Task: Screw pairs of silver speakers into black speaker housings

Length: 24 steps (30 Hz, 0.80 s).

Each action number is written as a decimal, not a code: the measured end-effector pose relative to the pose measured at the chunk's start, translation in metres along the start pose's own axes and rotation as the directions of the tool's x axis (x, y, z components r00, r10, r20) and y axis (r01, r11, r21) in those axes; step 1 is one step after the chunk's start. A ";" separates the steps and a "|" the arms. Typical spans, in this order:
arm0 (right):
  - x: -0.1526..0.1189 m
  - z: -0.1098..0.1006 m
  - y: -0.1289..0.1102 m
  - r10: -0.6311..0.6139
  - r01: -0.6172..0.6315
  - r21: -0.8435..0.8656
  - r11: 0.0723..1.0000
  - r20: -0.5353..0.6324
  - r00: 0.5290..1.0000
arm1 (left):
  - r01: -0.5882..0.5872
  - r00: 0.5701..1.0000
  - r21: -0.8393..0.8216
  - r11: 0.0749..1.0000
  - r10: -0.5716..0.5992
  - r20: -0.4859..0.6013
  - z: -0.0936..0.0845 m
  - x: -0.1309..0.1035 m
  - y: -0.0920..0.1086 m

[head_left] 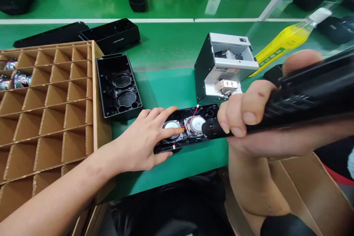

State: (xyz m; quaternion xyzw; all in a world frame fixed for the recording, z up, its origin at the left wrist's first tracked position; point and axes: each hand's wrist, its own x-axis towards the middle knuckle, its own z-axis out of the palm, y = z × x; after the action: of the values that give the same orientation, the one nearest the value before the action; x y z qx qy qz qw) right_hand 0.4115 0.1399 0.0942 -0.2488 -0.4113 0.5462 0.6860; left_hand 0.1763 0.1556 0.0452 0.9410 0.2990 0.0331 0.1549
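A black speaker housing [212, 108] lies open at the front of the green table, with two round speakers [197, 124] and thin red wires inside. My left hand [151, 136] is spread over its left end, fingers apart, the thumb by the near edge and one fingertip at the wires between the speakers. My right hand [249, 108] is wrapped round a black power screwdriver [309, 92]. The tool lies nearly level, its front end over the right speaker; whether its tip touches a screw is hidden.
A divided cardboard box [95, 118] with a few speakers stands left. Beside it is another open housing [135, 81]. Behind the work are a silver-black machine [235, 64] and a yellow bottle [284, 44]. More black housings [118, 37] lie at the back left.
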 end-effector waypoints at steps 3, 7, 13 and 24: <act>-0.004 0.005 0.012 -0.041 0.040 0.040 0.998 0.027 0.999 | 0.008 1.000 0.002 1.000 -0.008 0.007 0.001 0.001 0.001; -0.004 0.004 0.021 0.007 -0.008 0.040 0.999 0.017 1.000 | 0.009 1.000 0.005 1.000 -0.009 0.026 0.001 0.001 0.001; -0.004 0.005 0.031 -0.010 0.010 0.007 1.000 -0.009 1.000 | 0.013 0.999 0.007 1.000 -0.013 0.042 0.000 0.001 0.000; -0.002 0.000 0.041 -0.070 0.070 -0.019 0.997 0.021 0.997 | 0.006 0.999 0.003 1.000 -0.006 0.033 0.001 0.001 -0.001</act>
State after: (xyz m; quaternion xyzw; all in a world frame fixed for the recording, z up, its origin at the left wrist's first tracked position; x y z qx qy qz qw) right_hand 0.3891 0.1496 0.0608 -0.2355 -0.4319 0.5204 0.6980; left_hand 0.1770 0.1569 0.0439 0.9407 0.2995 0.0165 0.1586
